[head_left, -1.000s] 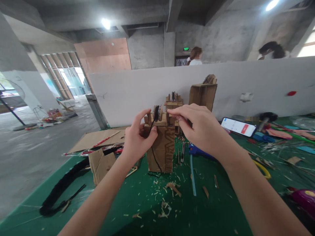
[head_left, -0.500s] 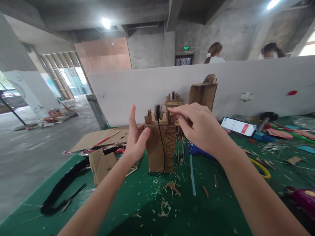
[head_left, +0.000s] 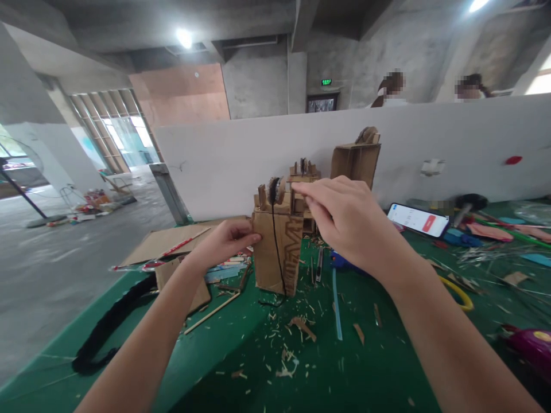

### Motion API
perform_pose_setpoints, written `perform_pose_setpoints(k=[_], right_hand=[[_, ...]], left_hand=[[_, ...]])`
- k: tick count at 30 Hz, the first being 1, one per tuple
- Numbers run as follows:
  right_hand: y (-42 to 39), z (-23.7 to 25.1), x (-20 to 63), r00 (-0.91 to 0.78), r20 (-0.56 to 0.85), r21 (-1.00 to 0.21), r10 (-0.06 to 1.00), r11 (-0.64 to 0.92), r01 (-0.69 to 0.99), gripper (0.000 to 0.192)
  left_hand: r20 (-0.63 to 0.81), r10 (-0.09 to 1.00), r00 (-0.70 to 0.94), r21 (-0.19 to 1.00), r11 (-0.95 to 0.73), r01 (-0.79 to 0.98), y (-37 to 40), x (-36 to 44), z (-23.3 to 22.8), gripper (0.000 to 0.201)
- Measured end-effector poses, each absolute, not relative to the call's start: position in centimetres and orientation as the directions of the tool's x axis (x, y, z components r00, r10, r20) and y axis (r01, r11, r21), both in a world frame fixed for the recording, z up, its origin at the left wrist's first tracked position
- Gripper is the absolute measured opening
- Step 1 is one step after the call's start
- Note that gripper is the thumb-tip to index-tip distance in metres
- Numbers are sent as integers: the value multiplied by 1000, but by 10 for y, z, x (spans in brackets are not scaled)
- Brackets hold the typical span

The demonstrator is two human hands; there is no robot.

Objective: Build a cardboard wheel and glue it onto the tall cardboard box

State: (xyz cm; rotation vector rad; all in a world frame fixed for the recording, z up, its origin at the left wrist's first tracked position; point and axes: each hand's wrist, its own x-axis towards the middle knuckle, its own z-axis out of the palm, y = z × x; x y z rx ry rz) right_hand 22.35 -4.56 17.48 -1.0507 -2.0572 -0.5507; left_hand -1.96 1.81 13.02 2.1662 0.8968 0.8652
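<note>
A tall cardboard box [head_left: 269, 252] stands on the green table. On its top, a spool [head_left: 274, 190] wound with black string sits between cardboard brackets. The black string [head_left: 279, 249] runs from the spool down the front of the box to the table. My left hand [head_left: 230, 238] grips the box's left edge, thumb in front and the other fingers partly hidden. My right hand [head_left: 340, 212] is at the spool's right side, index finger and thumb pressed close together beside the bracket. Whatever lies between those fingertips is too small to make out.
Behind stand a smaller cardboard model [head_left: 307, 169] and a taller cardboard box [head_left: 357, 163], against a white partition [head_left: 215, 166]. A phone [head_left: 417, 221] lies at right, near a yellow ring [head_left: 458, 295]. Scraps, a craft knife [head_left: 319, 265] and a clear blue stick [head_left: 337, 304] litter the table.
My left hand has dropped from beside the spool, fingers raised, to grip the box's left edge. The box has turned and shifted slightly left. My right hand has barely moved.
</note>
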Motion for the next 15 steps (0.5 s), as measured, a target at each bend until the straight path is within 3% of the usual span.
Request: perform_pose_setpoints(k=[3,9,15], right_hand=[[-43,175,227,-365,800,62,477,540,840,45],[-37,172,232,-323,815,-4,480,563,827,41],[-23,161,231,-296,763,-114,574,571,813,37]], left_hand=[[362,789,497,734,-570,370,21,-15,125,23],[420,851,315,734,-522,433,34,-4,106,29],[383,846,371,764,-515,387,35,-1,103,30]])
